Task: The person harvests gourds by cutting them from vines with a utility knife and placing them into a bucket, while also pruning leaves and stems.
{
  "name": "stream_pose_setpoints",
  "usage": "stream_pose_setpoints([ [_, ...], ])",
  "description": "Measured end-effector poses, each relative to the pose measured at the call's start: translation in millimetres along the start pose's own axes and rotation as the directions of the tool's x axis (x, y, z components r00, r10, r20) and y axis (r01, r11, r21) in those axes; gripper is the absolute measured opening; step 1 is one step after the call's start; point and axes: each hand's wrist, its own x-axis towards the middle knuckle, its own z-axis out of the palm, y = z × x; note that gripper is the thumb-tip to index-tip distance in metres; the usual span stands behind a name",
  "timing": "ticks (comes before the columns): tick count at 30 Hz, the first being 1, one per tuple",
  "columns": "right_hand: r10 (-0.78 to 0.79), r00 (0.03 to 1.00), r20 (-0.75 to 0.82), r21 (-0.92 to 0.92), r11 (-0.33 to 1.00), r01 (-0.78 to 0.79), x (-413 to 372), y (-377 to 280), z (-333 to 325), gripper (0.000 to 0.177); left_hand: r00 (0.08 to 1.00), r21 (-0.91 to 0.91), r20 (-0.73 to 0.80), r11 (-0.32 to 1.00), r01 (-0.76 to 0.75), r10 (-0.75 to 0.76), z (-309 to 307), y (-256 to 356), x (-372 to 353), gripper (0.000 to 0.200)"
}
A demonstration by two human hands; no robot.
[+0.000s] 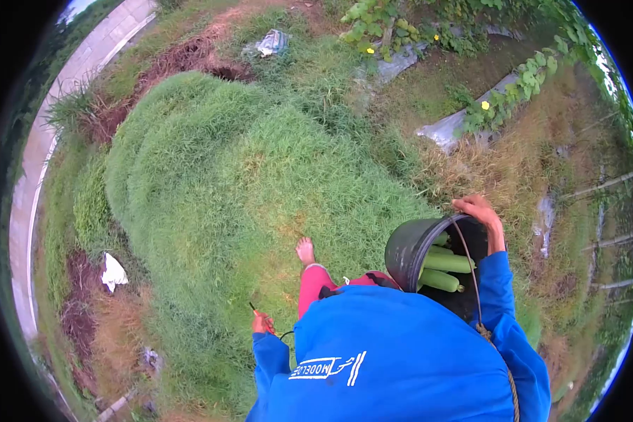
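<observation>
My right hand (480, 209) grips the far rim of a black bucket (406, 250), which is tilted against my right side. Several long, smooth green gourds (446, 263) lie inside it. A bucket handle (465, 246) arches across the opening and meets a knotted rope (496, 344) running up over my blue shirt. Low on the left, my left hand (263, 323) is closed around a small orange-handled tool (256, 312) with a thin dark tip. Its exact kind is too small to make out.
Thick grass (190, 183) covers the mound under my bare foot (305, 251). Leafy vines with yellow flowers (485, 105) grow over plastic sheeting (443, 132) at upper right. Poles (605, 184) stand at right. A paved road (39, 162) curves along the left; a white bag (114, 272) lies nearby.
</observation>
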Motion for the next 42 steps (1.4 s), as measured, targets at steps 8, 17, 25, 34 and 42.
stream_pose_setpoints([
  [8, 0.18, 0.957, -0.229, 0.094, 0.982, -0.162, -3.6, -45.5, -4.2, 0.048, 0.984, 0.278, 0.166, 0.955, -0.106, 0.061, 86.8, 206.6, 62.4, 0.026],
  [17, 0.396, 0.879, -0.265, 0.279, 0.904, -0.323, 31.5, -5.0, 31.5, 0.046, 0.887, 0.39, 0.374, 0.822, -0.416, 0.271, 279.4, 390.9, 103.2, 0.027],
  [25, 0.56, 0.807, -0.19, 0.411, 0.792, -0.452, 53.1, 45.7, 79.7, 0.047, 0.7, 0.505, 0.696, 0.584, -0.635, 0.16, 481.0, 432.9, 102.7, 0.029],
  [34, 0.616, 0.767, -0.181, 0.684, 0.639, -0.352, 62.4, 98.8, 62.1, 0.04, 0.486, 0.407, 0.874, 0.504, -0.762, 0.029, 735.2, 435.2, 73.7, 0.031],
  [42, 0.758, 0.585, -0.287, 0.729, 0.569, -0.38, 153.3, 112.5, 7.1, 0.037, 0.442, 0.366, 0.897, 0.542, -0.756, 0.011, 892.3, 445.0, 141.7, 0.031],
])
